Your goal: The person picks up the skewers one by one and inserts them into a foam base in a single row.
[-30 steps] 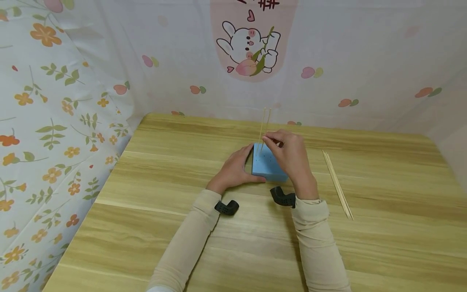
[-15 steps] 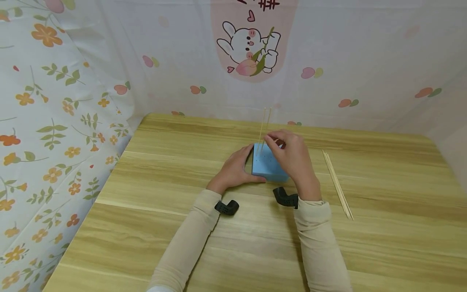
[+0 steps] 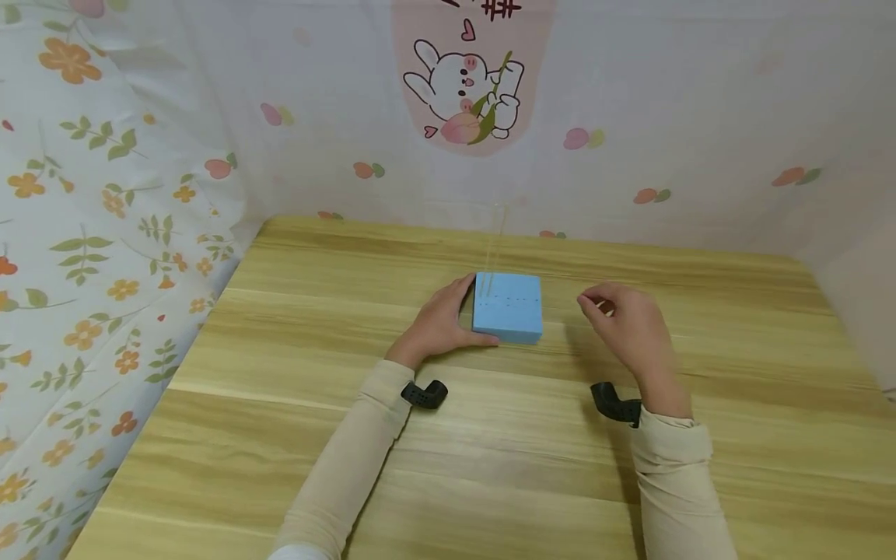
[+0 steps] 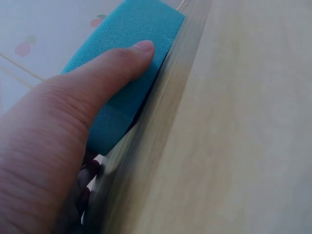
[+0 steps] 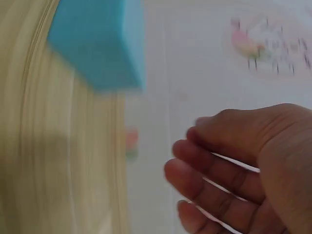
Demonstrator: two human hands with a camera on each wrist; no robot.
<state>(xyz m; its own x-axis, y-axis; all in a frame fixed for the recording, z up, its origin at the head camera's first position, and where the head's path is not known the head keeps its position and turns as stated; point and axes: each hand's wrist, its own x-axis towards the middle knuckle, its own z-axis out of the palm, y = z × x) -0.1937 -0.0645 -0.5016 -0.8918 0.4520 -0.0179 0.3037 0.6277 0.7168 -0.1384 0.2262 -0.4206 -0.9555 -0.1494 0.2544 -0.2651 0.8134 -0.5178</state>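
A light-blue foam block (image 3: 509, 315) with rows of small holes sits on the table. Two thin bamboo skewers (image 3: 489, 250) stand upright near its back left corner. My left hand (image 3: 437, 323) grips the block from the left side; in the left wrist view the thumb (image 4: 117, 66) presses against the block's near face. To the right of the block, apart from it, is my right hand (image 3: 626, 327), fingers loosely curled. In the right wrist view nothing shows between its fingers (image 5: 183, 178), and the foam block (image 5: 92, 39) is blurred at upper left.
The wooden table (image 3: 525, 467) reaches back to a white printed cloth (image 3: 315, 62). Another cloth with orange flowers (image 3: 112, 233) hangs along the left side. Black wrist mounts (image 3: 425, 394) stick out from both sleeves. The loose skewers on the right are hidden behind the right hand and arm.
My right hand has let go of the second skewer and moved right, away from the block, over where the loose skewers lay. The left hand keeps its grip. The head view has shifted slightly.
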